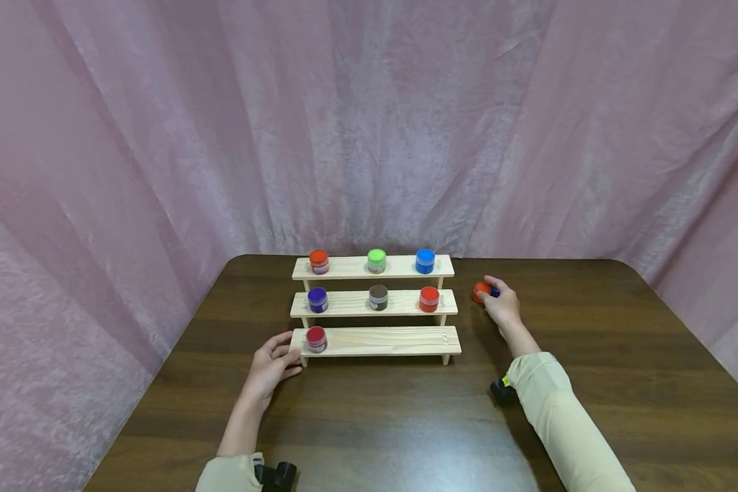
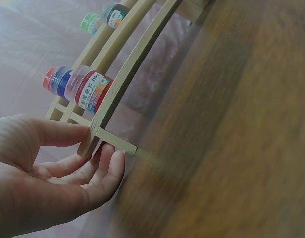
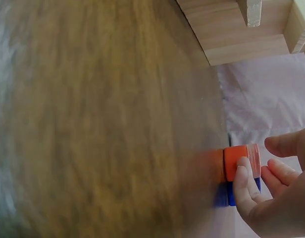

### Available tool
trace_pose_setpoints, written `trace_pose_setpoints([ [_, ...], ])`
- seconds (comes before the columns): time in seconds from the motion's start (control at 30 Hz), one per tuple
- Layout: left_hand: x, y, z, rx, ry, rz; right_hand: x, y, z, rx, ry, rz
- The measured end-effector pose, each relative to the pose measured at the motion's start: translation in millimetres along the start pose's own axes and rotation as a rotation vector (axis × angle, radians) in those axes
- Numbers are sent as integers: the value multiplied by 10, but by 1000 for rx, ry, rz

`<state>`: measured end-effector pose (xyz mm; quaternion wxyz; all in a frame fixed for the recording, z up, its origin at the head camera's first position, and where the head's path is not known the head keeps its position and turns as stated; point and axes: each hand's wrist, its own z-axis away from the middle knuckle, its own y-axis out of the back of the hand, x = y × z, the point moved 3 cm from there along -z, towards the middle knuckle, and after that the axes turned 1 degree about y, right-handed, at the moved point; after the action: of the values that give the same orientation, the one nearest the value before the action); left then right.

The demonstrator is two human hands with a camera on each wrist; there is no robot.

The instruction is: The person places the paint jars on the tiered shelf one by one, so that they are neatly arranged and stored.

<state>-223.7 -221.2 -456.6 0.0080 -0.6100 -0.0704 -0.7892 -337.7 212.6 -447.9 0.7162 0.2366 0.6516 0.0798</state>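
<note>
A three-step wooden rack (image 1: 381, 340) stands at the table's far side with paint jars on it. My left hand (image 1: 269, 367) grips the left end of its lowest step, thumb above and fingers curled below, as the left wrist view shows. A dark red paint jar (image 2: 91, 90) stands on that step beside the thumb. To the right of the rack, my right hand (image 1: 502, 304) reaches over an orange paint jar (image 3: 235, 156) on the table, fingertips at its side. In the right wrist view the thumb stands apart from it. A dark blue jar (image 3: 231, 197), partly hidden by the fingers, stands close beside it.
The top step bears orange-red (image 1: 319, 262), green (image 1: 376, 261) and blue (image 1: 425, 261) jars. On the middle step are purple-blue (image 1: 317, 300), grey-brown (image 1: 378, 297) and red (image 1: 429, 298) ones. A pink curtain (image 1: 381, 137) hangs behind the brown table (image 1: 590, 328).
</note>
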Motion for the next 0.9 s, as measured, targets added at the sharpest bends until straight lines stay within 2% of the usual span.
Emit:
trace_pose_setpoints([
  [0.27,-11,-15,4,-4,-1,1,44,-3,-1,-10,8,38],
  [0.53,-4,-5,5,4,-5,-5,29,-3,-11,-51,-16,-129],
  [0.9,6,-3,17,1,-9,-9,84,-22,-19,-87,-49,-132],
])
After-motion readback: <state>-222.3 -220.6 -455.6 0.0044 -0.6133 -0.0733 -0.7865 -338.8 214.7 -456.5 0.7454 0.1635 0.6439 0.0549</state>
